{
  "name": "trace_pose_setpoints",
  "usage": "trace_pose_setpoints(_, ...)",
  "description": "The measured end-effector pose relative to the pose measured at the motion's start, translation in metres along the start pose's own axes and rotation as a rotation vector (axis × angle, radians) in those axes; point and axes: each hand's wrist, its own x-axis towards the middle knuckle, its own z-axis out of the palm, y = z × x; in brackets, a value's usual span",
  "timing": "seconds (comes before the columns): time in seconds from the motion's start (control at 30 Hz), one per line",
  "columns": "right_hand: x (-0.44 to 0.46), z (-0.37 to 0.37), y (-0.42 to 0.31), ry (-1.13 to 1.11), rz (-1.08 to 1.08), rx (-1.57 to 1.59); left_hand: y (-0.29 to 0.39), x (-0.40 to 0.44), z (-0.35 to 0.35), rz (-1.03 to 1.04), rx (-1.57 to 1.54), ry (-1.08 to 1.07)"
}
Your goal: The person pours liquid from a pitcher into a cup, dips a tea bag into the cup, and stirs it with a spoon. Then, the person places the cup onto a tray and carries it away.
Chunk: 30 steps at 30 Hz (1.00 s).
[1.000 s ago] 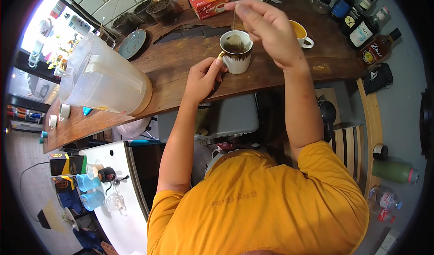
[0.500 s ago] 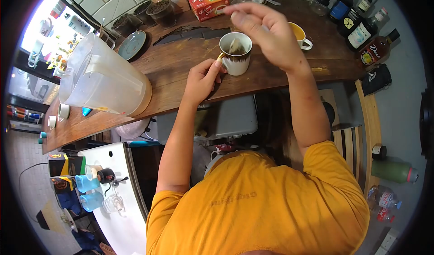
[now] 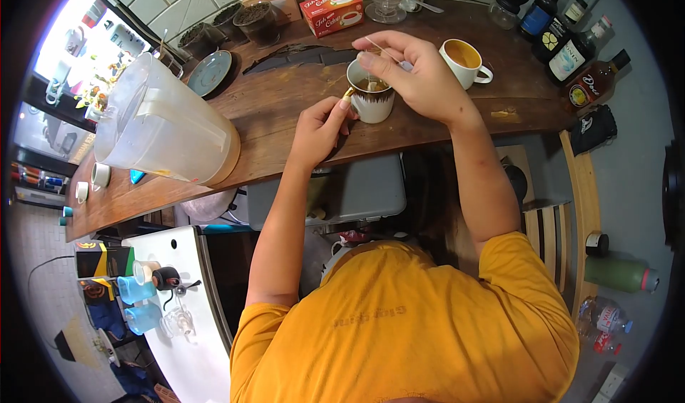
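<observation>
"At the wooden desk [image 3: 275, 117], near its front edge, what has that person got?"

"A white mug [image 3: 374, 110] with a dark, dripping brown band below its rim. It looks to be standing upright on the wood, and the left hand [image 3: 318, 129] is closed on its gold handle [image 3: 349, 94]."

"And the right hand [image 3: 426, 82]?"

"Raised just over the mug's mouth, fingers bent, pinching a thin white string [image 3: 379, 47]. I can see a tea bag [image 3: 372, 84] inside the rim, though I can't tell how deep it sits; the hand covers part of the opening."

"What's around them?"

"Just beyond the right hand, on the person's right, a white cup with an orange inside [image 3: 462, 52]. Further back, a red Teh Celup tea box [image 3: 332, 14], with clear glassware [image 3: 386, 10] beside it. Dark-labelled syrup bottles [image 3: 569, 62] crowd the right end."

"And on the left?"

"A large translucent plastic pitcher [image 3: 185, 132], well apart from the mug, and a blue-grey plate [image 3: 210, 73] behind it."
</observation>
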Motion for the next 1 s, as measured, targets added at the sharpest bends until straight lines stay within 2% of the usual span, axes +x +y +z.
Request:
trace_pose_setpoints(0.07, 0.001, -0.004, -0.006, -0.02, 0.013, -0.055, 0.002, 0.0, 0.0, -0.007, 0.005, -0.003)
trace_pose_setpoints(0.13, 0.004, -0.008, -0.016, 0.048, -0.076, 0.063, 0.001, 0.0, -0.001, -0.011, 0.001, -0.011)
trace_pose_setpoints(0.27, 0.004, -0.014, -0.036, 0.106, -0.088, 0.234, 0.001, 0.0, -0.001, -0.027, 0.002, -0.014)
trace_pose_setpoints(0.37, 0.001, -0.007, -0.012, 0.067, -0.076, 0.095, 0.002, -0.001, -0.001, -0.016, 0.015, -0.001)
trace_pose_setpoints(0.43, 0.0, -0.006, -0.006, -0.026, 0.035, -0.138, 0.003, -0.001, -0.001, -0.025, 0.019, -0.012)
trace_pose_setpoints(0.47, 0.003, -0.007, -0.007, -0.026, 0.032, -0.145, 0.002, 0.0, -0.001, -0.018, 0.014, -0.013)
trace_pose_setpoints(0.53, 0.008, -0.006, -0.013, 0.084, -0.033, -0.049, 0.001, 0.0, -0.001, -0.051, 0.0, -0.003)
trace_pose_setpoints(0.7, 0.006, -0.009, -0.026, 0.163, -0.052, 0.227, 0.002, -0.001, 0.0, -0.022, 0.001, 0.003)
trace_pose_setpoints(0.77, 0.002, -0.005, -0.006, 0.133, -0.009, 0.144, 0.002, -0.001, 0.0, 0.017, -0.007, 0.012)
trace_pose_setpoints(0.87, 0.0, -0.005, 0.0, 0.087, 0.1, 0.041, 0.008, -0.001, -0.003, -0.052, 0.022, -0.027)
trace_pose_setpoints(0.93, 0.002, -0.006, -0.008, 0.14, -0.002, 0.187, 0.011, -0.003, -0.001, -0.047, 0.011, -0.018)
trace_pose_setpoints(1.0, 0.002, -0.013, -0.022, 0.112, -0.009, 0.281, 0.01, -0.003, -0.002, -0.048, 0.016, -0.016)
